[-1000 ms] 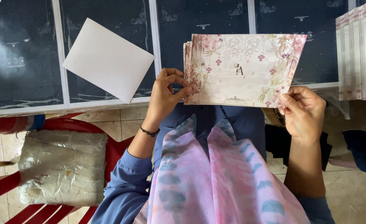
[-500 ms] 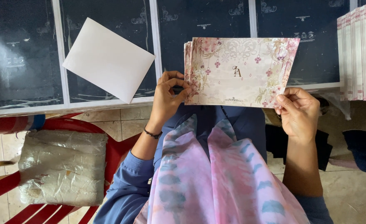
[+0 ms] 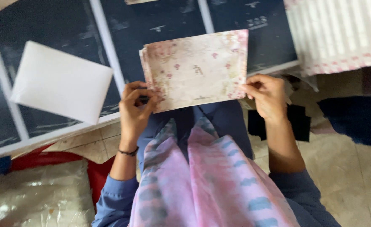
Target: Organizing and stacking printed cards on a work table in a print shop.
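Pink floral cards (image 3: 196, 69) now tilted, both hands unmoved.

Blue sleeves (image 3: 117, 201), black wristband (image 3: 128, 152), pink-and-blue scarf (image 3: 210, 185)

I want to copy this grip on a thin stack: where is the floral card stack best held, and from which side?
By its two lower corners, coming from the near edge. The floral card stack is flat, wide and thin, so a pinch at each end keeps it level. The left hand pinches the lower left corner, the right hand the lower right, thumbs on top.
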